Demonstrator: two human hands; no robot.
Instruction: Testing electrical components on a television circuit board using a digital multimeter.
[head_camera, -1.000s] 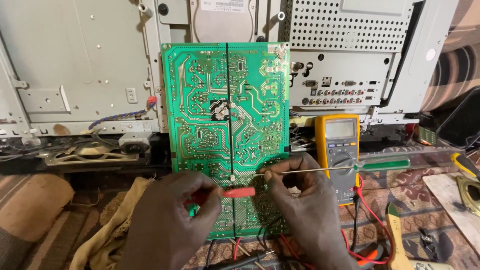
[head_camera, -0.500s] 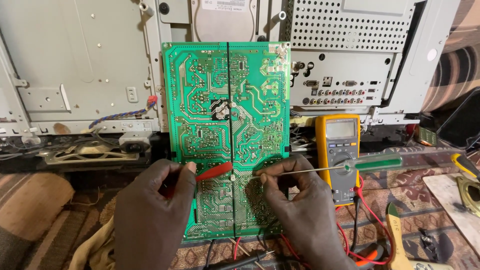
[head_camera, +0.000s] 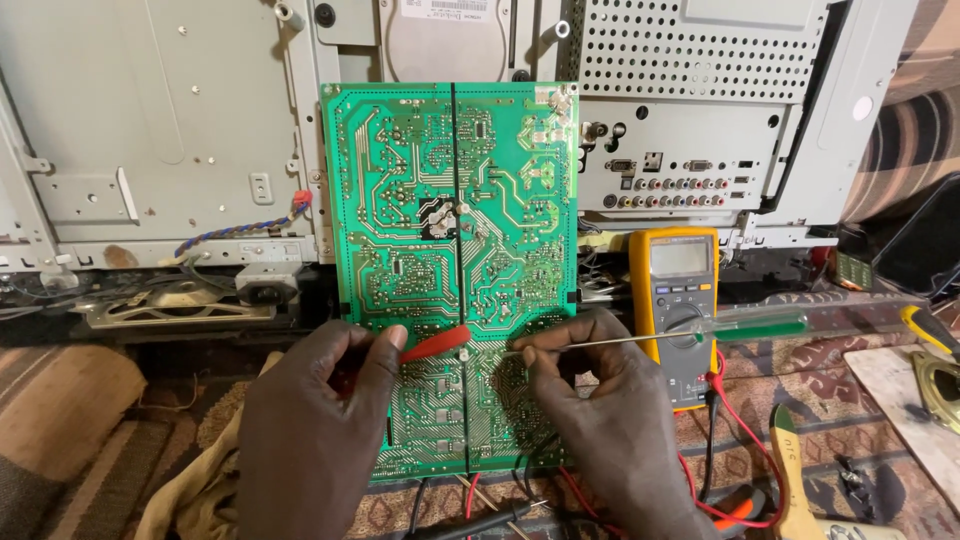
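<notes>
Nearest the camera, the left hand (head_camera: 315, 430) is closed around a red multimeter probe (head_camera: 436, 344), pinching it between thumb and fingers so that its tip rests on the solder side of the green circuit board (head_camera: 452, 220), just left of the board's dark centre line. The right hand (head_camera: 610, 420) is clamped on the thin metal shaft of a screwdriver with a clear green handle (head_camera: 765, 326); the shaft runs level from the fingers out to the right of the board, and its tip end lies on the board beside the probe tip. The two hands are close together in front of the board's lower half but not touching. Red and black test leads (head_camera: 715, 440) trail below and right of the board. Just right of the board stands a yellow digital multimeter (head_camera: 680, 300), behind the screwdriver shaft. The board leans upright against the grey metal chassis of an opened television (head_camera: 150, 130), which fills the background.
</notes>
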